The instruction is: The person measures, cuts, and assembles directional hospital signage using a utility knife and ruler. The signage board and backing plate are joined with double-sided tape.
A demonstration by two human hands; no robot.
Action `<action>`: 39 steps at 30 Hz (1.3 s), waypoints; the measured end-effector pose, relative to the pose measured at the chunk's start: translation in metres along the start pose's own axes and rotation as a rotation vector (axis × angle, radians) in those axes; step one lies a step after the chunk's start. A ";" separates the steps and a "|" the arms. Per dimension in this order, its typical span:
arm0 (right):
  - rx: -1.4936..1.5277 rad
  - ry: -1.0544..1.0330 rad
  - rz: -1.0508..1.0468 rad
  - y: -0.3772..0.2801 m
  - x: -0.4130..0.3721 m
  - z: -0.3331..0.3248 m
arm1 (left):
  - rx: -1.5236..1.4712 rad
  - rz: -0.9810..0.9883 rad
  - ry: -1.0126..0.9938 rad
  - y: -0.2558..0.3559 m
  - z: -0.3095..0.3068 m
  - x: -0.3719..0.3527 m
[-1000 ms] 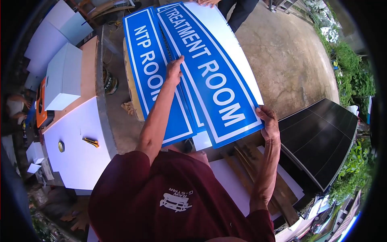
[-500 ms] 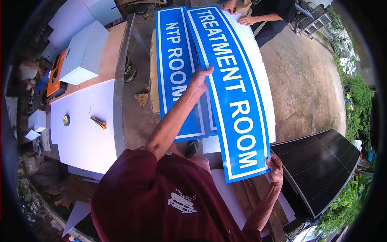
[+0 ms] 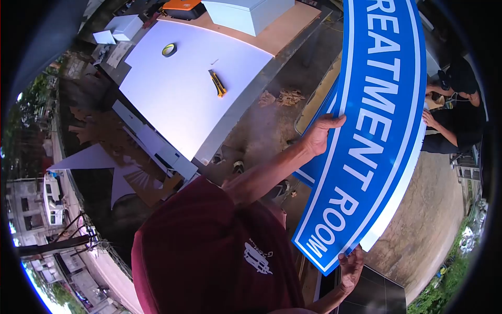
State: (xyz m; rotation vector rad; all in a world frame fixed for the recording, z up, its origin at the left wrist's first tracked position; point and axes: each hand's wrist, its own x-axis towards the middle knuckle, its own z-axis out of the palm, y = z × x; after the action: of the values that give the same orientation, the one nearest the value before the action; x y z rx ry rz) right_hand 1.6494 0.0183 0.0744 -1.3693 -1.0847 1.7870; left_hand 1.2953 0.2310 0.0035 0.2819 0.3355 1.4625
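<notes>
A long blue sign [image 3: 368, 131] with white letters and a white border slants across the right half of the view. Its readable lettering is "REATMENT ROOM"; the top end runs out of frame. My left hand [image 3: 323, 133] grips the sign's left long edge, thumb on the face. At the bottom end, my right hand [image 3: 351, 266] pinches the lower right corner, fingers partly hidden. A second blue sign [image 3: 303, 177] shows behind it, mostly covered. White sheet material [image 3: 377, 230] sticks out beyond the right edge.
On the left, a white board [image 3: 172, 94] on a table carries a tape roll [image 3: 169, 49] and a yellow utility knife [image 3: 217, 83]. A white box [image 3: 251, 13] and orange case [image 3: 181, 5] stand behind. Another person's hand [image 3: 431, 120] is at right. Dark panels [image 3: 384, 293] lie lower right.
The view has turned left. The treatment room sign now looks larger and more slanted, covering most of the other blue sign. Both my hands keep their hold on it.
</notes>
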 end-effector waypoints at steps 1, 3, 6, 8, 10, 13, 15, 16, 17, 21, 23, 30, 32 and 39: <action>-0.004 -0.035 -0.036 -0.010 0.007 0.015 | -0.029 0.026 -0.030 0.014 -0.005 -0.009; -0.100 -0.099 -0.119 -0.034 0.023 0.054 | -0.085 0.083 -0.104 0.043 -0.014 -0.027; -0.519 -0.132 -0.234 -0.057 0.043 0.112 | -0.195 0.166 -0.216 0.092 -0.034 -0.061; -0.605 -0.189 -0.344 -0.050 0.055 0.144 | -0.230 0.240 -0.256 0.128 -0.053 -0.081; -0.653 -0.220 -0.317 -0.054 0.061 0.203 | -0.264 0.306 -0.213 0.167 -0.066 -0.112; -0.635 -0.234 -0.342 -0.065 0.050 0.308 | -0.199 0.332 -0.090 0.241 -0.087 -0.162; -0.751 -0.244 -0.418 -0.063 0.058 0.353 | 0.043 0.337 0.210 0.280 -0.099 -0.188; -0.821 -0.346 -0.408 -0.062 0.069 0.365 | 0.261 0.375 0.313 0.294 -0.112 -0.196; -0.954 -0.342 -0.527 -0.060 0.074 0.387 | 0.457 0.388 0.424 0.309 -0.130 -0.206; -1.107 -0.461 -0.823 -0.030 0.095 0.451 | 0.356 0.327 0.388 0.351 -0.193 -0.242; -1.276 -0.480 -0.948 -0.018 0.095 0.476 | 0.090 0.368 0.356 0.357 -0.201 -0.260; -1.412 -0.554 -1.078 0.043 0.142 0.529 | 0.274 0.446 0.687 0.405 -0.218 -0.303; -1.442 -0.557 -1.106 0.065 0.154 0.538 | 0.245 0.489 0.713 0.421 -0.243 -0.311; -1.649 -0.456 -1.180 0.096 0.194 0.628 | -0.187 0.521 0.429 0.515 -0.298 -0.333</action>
State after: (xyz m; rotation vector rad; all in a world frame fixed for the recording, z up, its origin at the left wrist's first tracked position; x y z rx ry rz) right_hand 0.9920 -0.0044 -0.0223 -0.4536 -2.9901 0.0188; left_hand 0.6812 -0.0595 -0.0560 -0.1129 0.4888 2.0587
